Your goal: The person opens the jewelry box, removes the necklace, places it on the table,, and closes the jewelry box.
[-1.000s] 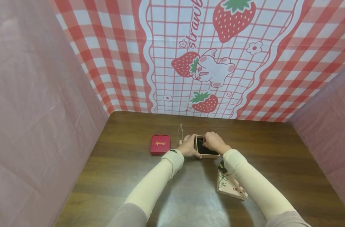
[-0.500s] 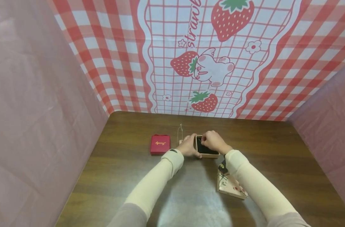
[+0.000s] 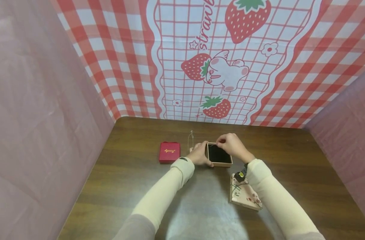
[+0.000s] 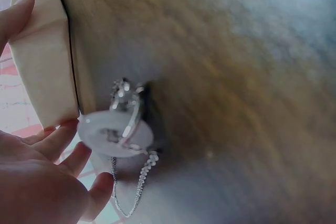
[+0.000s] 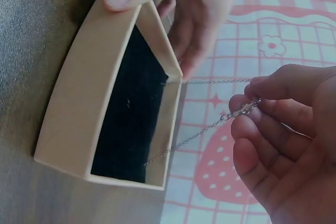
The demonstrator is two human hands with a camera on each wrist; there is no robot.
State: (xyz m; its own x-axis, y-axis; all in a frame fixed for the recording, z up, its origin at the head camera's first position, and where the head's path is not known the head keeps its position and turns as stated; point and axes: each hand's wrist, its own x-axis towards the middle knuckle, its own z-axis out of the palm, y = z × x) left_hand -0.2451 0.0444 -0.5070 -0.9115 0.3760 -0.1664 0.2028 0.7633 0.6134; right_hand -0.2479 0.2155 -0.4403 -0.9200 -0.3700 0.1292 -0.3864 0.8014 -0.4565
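My left hand (image 3: 199, 154) holds the cream cardboard jewelry box (image 3: 223, 164) at its left side, thumb at the near corner and fingers at the far one. The box's black insert (image 5: 128, 114) faces my right hand (image 3: 233, 145), which is above the far right part of the box. Between right thumb and fingers I pinch a thin silver chain (image 5: 242, 110); its two strands run taut to the edge of the insert. Close to my left fingers, another silver necklace with a white disc pendant (image 4: 97, 132) lies on the table.
To the left stands a red gift box (image 3: 169, 152) with gold lettering. A flower-patterned lid (image 3: 244, 196) lies near my right forearm. The wooden table (image 3: 134, 186) ends at a checked strawberry curtain (image 3: 134, 76), with pink cloth at both sides.
My right hand has moved up and right, from inside the box to over its far edge, pulling the chain along. The left hand and box have stayed put.
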